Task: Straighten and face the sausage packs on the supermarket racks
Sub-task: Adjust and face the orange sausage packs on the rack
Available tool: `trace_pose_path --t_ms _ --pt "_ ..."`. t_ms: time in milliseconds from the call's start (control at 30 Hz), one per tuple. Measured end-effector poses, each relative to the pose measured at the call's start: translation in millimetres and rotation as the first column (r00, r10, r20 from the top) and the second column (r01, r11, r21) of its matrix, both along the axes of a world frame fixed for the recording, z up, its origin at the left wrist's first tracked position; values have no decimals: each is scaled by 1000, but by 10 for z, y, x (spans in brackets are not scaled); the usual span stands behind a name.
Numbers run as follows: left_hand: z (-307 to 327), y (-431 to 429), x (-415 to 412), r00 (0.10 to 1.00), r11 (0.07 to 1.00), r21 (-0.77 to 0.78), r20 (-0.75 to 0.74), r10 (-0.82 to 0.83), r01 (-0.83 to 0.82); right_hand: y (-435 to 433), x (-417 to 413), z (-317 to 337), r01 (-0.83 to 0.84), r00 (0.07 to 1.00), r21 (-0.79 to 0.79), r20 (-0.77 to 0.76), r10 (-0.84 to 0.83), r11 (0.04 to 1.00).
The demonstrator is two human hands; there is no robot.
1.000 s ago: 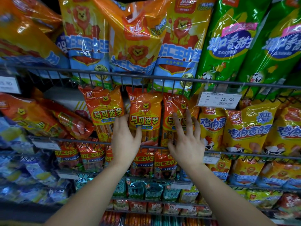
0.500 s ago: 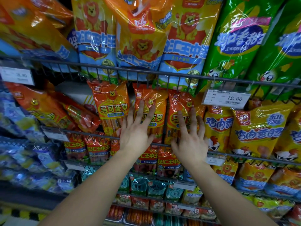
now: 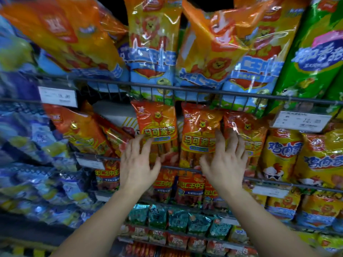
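Note:
Three orange sausage packs stand upright behind a wire rail (image 3: 269, 179) on the middle rack: a left pack (image 3: 156, 125), a middle pack (image 3: 199, 130) and a right pack (image 3: 246, 130). My left hand (image 3: 138, 164) lies against the lower part of the left pack with fingers spread and nearly straight. My right hand (image 3: 225, 164) rests with straight fingers over the seam between the middle and right packs. To the left, two more orange packs (image 3: 78, 130) lean tilted.
Large yellow-orange packs (image 3: 154, 43) and green packs (image 3: 311, 58) fill the upper rack above a wire rail (image 3: 185, 89). Yellow chicken-sausage packs (image 3: 284, 153) stand to the right under a price tag (image 3: 300, 121). Blue packs (image 3: 33, 145) blur at left. Smaller packs fill lower racks.
The camera has come closer and swung left. My left hand has shifted from the middle pack to the left pack. My right hand stays on the middle and right packs.

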State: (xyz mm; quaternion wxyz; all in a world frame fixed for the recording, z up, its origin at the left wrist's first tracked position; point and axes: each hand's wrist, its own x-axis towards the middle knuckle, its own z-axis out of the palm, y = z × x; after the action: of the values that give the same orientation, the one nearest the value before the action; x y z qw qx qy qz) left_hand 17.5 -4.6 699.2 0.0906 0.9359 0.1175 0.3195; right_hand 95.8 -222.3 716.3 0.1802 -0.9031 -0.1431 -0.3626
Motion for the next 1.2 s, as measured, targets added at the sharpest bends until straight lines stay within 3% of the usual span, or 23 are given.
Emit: trace_pose_path --t_ms 133,333,433,533,633,733,900,1200 --pt "-29 526 -143 999 1000 28 40 -11 10 633 -97 56 -189 982 46 36 188 981" --pt "-69 1123 -327 992 1000 18 126 -6 3 1381 -209 95 -237 971 -8 33 237 971" --pt "-63 1291 -400 978 996 84 206 -38 21 1642 -218 119 -156 987 -28 -32 155 987" --pt "-64 1462 -454 954 1000 23 298 4 -11 1781 -171 108 -71 991 -43 -118 66 997" --pt "-49 1637 -454 959 989 -126 265 105 -73 1809 -109 75 -54 996 -157 -80 42 986" --pt "-22 1674 -405 961 982 -170 250 118 -77 1834 -87 99 -44 998 -187 -60 33 981" --pt "17 1658 -317 954 972 -223 271 128 -67 1877 -55 131 -84 996 -394 -8 88 916" --pt "28 1784 -251 955 986 -163 285 85 -39 1782 -5 161 116 984 -279 -100 -149 953"
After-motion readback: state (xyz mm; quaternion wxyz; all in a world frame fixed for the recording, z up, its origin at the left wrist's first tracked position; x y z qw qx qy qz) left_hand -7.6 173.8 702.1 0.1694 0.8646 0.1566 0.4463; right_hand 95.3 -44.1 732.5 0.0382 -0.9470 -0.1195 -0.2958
